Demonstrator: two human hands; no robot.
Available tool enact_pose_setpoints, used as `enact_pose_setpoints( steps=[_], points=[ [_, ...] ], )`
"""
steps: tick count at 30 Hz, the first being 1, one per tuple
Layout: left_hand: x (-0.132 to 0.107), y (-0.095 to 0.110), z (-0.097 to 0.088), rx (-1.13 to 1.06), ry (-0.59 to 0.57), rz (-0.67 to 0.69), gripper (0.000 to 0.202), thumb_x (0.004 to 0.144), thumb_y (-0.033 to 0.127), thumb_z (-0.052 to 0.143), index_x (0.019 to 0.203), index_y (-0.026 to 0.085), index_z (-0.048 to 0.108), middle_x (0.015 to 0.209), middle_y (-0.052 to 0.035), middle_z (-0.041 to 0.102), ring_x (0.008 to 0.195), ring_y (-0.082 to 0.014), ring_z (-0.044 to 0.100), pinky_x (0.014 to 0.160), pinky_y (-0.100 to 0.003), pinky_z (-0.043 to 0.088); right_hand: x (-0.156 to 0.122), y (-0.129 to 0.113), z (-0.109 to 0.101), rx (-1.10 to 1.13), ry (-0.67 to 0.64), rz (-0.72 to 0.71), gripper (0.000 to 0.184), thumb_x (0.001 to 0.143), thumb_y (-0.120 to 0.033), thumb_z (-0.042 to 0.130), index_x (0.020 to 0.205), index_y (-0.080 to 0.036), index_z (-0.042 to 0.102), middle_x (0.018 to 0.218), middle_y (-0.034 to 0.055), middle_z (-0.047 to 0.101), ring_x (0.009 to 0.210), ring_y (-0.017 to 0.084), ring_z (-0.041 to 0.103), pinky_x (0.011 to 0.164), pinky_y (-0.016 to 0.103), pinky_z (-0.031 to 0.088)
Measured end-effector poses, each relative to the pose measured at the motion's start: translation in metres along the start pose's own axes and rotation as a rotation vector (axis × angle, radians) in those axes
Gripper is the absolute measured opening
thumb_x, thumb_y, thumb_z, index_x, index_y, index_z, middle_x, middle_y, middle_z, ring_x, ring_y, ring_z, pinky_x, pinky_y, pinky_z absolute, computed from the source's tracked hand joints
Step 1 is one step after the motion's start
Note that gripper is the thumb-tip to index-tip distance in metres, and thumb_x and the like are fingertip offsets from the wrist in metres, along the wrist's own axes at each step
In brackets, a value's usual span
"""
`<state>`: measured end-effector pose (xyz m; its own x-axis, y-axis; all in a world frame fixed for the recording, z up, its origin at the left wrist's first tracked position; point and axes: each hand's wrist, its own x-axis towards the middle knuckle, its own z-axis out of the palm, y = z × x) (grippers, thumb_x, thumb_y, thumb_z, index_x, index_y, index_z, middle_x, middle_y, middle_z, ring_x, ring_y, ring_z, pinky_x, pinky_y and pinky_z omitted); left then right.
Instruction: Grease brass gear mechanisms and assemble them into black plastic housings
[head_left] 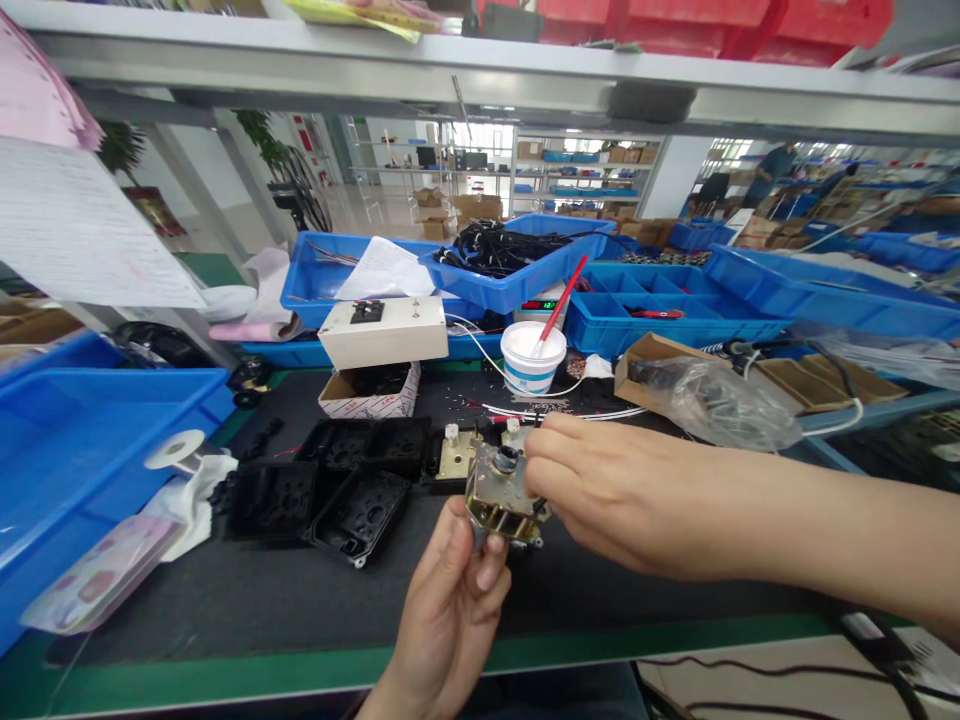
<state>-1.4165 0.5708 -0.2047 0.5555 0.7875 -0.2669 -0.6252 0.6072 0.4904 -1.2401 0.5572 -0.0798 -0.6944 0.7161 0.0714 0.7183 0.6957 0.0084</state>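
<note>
Gearbox sits lifted off the counter, our left hand gripping its underside steady so our right hand fingers can pinch its top edge.

Two bare hands, left hand and right hand; no gloves, rings or watch; right forearm unsleeved behind its hand.
</note>
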Motion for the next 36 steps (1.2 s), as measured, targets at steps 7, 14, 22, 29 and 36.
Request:
enact_pose_setpoints(
  steps=[7,14,22,29,36],
  points=[
    [0.000,0.000,-0.002,-0.007,-0.044,-0.003,0.025,0.077,0.030,0.068,0.090,0.020,0.049,0.065,0.0027,0.052,0.048,-0.0019,0.037,0.041,-0.011,0.021,0.011,-0.002,-0.010,-0.057,-0.037,-0.074,0.010,0.079,-0.008,0.050,0.082,-0.013,0.058,0.079,0.0088,0.060,0.075,0.020,0.051,0.068,0.030,0.045],
    [0.001,0.003,0.000,0.000,-0.059,0.001,0.024,0.076,0.031,0.068,0.088,0.020,0.051,0.066,0.0027,0.051,0.048,-0.0021,0.037,0.040,-0.010,0.022,0.011,-0.003,-0.009,-0.024,0.035,-0.059,0.014,0.080,-0.008,0.045,0.087,-0.013,0.056,0.085,0.0103,0.059,0.079,0.021,0.051,0.072,0.032,0.046],
    [0.002,0.003,0.003,0.022,-0.121,0.011,0.024,0.074,0.032,0.070,0.092,0.022,0.056,0.066,0.0025,0.051,0.049,-0.0027,0.036,0.040,-0.010,0.023,0.004,-0.003,-0.003,0.396,0.110,-0.105,0.030,0.079,-0.005,0.046,0.108,-0.012,0.050,0.129,0.0141,0.049,0.122,0.018,0.042,0.104,0.035,0.036],
    [0.000,0.009,0.005,0.013,-0.138,0.019,0.027,0.074,0.030,0.070,0.097,0.023,0.059,0.069,0.0006,0.053,0.051,-0.0035,0.039,0.042,-0.010,0.029,-0.012,0.000,0.014,0.281,0.404,0.105,0.040,0.090,-0.021,0.044,0.129,-0.016,0.040,0.137,0.0132,0.043,0.131,0.019,0.034,0.108,0.043,0.029],
    [-0.004,0.017,0.020,0.013,-0.027,0.064,0.026,0.074,0.033,0.070,0.095,0.022,0.059,0.069,0.0012,0.052,0.050,-0.0022,0.037,0.041,-0.008,0.027,-0.029,-0.001,0.031,0.194,0.642,0.315,0.036,0.090,-0.027,0.047,0.125,-0.020,0.046,0.127,0.0112,0.051,0.121,0.022,0.044,0.102,0.042,0.037]
  ],
)
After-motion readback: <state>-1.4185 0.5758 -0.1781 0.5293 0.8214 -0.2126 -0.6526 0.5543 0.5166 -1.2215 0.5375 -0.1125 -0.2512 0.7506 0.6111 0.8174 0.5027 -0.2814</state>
